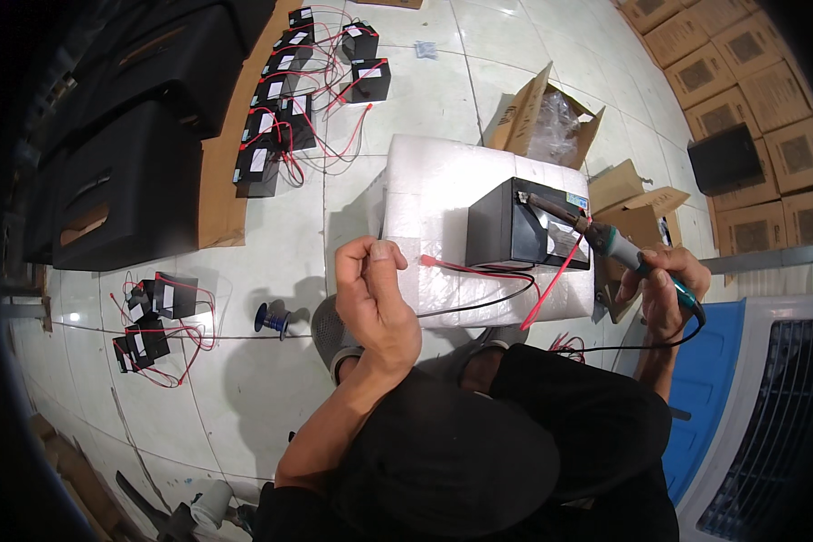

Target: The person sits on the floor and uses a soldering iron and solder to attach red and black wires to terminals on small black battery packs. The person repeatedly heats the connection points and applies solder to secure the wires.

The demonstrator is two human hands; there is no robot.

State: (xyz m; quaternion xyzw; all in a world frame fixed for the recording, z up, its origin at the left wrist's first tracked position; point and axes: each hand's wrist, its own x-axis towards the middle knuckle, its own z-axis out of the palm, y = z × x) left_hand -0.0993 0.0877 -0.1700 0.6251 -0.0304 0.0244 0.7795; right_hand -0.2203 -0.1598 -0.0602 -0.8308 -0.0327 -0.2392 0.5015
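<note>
A black box-shaped battery [492, 237] rests on a white plastic-wrapped foam block [429, 176] in front of me. My right hand [667, 282] grips a soldering iron [621, 246] by its grey and green handle. The iron's tip reaches over the battery's top, at or close to the terminal at the far left corner. My left hand [377, 307] is curled closed left of the block; whatever its fingers pinch is hidden. Red wire [562, 271] runs from the battery's right end. Black wire [506, 296] crosses the block toward my left hand, near a red connector [426, 260].
Several wired batteries [285, 99] lie at the far left, more [149, 316] nearer left. A blue spool [271, 318] stands on the tiled floor. Opened cartons [551, 117] sit beyond the block, stacked boxes [759, 99] far right. Black cases [140, 194] line the left; a blue-and-white appliance [709, 388] is at right.
</note>
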